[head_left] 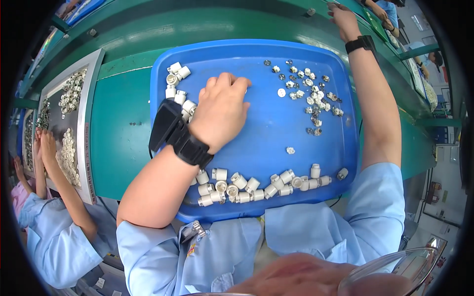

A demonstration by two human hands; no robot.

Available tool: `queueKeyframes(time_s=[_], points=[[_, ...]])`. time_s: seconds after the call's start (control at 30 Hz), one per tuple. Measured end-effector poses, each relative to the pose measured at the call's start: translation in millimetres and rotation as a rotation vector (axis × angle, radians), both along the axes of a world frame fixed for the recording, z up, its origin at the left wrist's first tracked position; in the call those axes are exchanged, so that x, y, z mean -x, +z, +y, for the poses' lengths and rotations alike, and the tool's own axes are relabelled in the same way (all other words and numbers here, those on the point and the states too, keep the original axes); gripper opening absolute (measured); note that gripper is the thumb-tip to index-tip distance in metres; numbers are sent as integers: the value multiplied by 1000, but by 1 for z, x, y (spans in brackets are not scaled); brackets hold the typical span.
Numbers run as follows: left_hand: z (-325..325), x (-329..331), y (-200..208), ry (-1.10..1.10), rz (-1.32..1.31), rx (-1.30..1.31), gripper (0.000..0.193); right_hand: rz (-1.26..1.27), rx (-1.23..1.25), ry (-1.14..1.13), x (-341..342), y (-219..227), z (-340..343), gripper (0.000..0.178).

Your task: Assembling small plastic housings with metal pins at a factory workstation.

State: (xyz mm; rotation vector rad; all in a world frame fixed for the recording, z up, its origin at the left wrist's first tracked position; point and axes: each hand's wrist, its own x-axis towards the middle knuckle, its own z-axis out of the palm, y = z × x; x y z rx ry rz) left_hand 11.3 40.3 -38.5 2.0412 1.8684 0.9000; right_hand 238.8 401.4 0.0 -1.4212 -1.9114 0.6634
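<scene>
My left hand (pixel 219 111) is above the left half of a blue tray (pixel 256 47), back upward and fingers curled in. A small pale bit shows at its fingertips, too little to name. Beside and partly behind it, several white cylindrical parts with metal ends (pixel 180 96) line the tray's left side. My right hand (pixel 344 22) is stretched past the tray's far right corner, over the green bench structure. Its fingers and thumb are apart, and nothing shows between them. Small white and metal round pieces (pixel 316 98) lie scattered in the tray's right half.
More white cylindrical parts (pixel 242 182) sit along the tray's near edge. One small white piece (pixel 290 150) lies alone. At left, a co-worker's hand (pixel 48 148) is at a metal-framed tray (pixel 91 123) holding piles of small parts. A green ledge (pixel 207 22) runs behind the tray.
</scene>
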Motion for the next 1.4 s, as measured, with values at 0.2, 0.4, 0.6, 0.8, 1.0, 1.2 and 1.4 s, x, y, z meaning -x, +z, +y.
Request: queueKeyframes(time_s=[0.2,0.4,0.6,0.8,1.0,1.2,1.4], points=[[6,6,2,-53,-68,128,23,-81,-10,505,30,4,-146,26],[15,2,8,-96,-354,52,26,-551,-638,662,51,-31,-231,25],[12,-2,11,-109,-389,0,29,-446,-348,551,54,-29,-240,23],[7,-2,16,-177,-467,49,28,469,455,524,31,4,-274,25],[1,-16,20,-290,-689,42,28,666,398,635,28,5,-302,32],[0,-10,24,-298,-737,202,21,636,205,654,32,6,-318,39],[-8,-15,38,-411,-892,304,21,390,-127,643,29,10,-324,41]])
